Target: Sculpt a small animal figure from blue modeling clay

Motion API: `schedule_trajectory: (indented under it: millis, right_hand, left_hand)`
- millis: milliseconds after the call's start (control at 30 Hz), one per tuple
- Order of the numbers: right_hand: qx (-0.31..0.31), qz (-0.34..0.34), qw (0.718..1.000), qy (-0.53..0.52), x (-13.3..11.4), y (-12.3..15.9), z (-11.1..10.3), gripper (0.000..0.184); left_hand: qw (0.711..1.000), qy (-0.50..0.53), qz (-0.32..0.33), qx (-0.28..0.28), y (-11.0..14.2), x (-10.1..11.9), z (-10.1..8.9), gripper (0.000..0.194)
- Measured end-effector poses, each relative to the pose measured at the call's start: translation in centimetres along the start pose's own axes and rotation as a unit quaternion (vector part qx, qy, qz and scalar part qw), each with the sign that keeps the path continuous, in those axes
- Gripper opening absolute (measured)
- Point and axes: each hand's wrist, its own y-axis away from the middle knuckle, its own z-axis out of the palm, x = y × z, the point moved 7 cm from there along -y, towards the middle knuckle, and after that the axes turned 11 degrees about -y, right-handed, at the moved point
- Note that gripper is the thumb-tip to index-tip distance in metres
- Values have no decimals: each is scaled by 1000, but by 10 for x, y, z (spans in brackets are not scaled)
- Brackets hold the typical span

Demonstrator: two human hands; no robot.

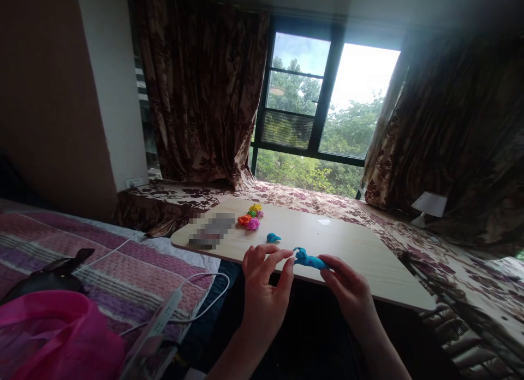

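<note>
A soft, lumpy blue clay-like piece is held up over the near edge of the table. My right hand grips its right end between thumb and fingers. At its left end, where a thin strand curls up, the thumb and index finger of my left hand close in a pinch. A smaller blue lump with a pointed tip lies on the table just beyond my left hand. Farther back sits a cluster of small crumpled pieces: yellow, green, orange and pink.
The pale wooden table stands before a window ledge with patterned cloth. A blurred-out flat item lies on its left. To the left are a striped bed, a pink bag and a power strip with white cable. A small lamp stands at right.
</note>
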Motion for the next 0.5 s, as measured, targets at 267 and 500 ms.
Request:
schedule_trajectory:
  millis: [267,500]
  right_hand:
    - [3,10,1000,-11,0,1,-1,23]
    - [0,71,997,-44,3,7,-5,27]
  left_hand:
    - [999,20,-27,-30,3,-1,6,15]
    - [981,141,-116,-71,-2,-15,6,16]
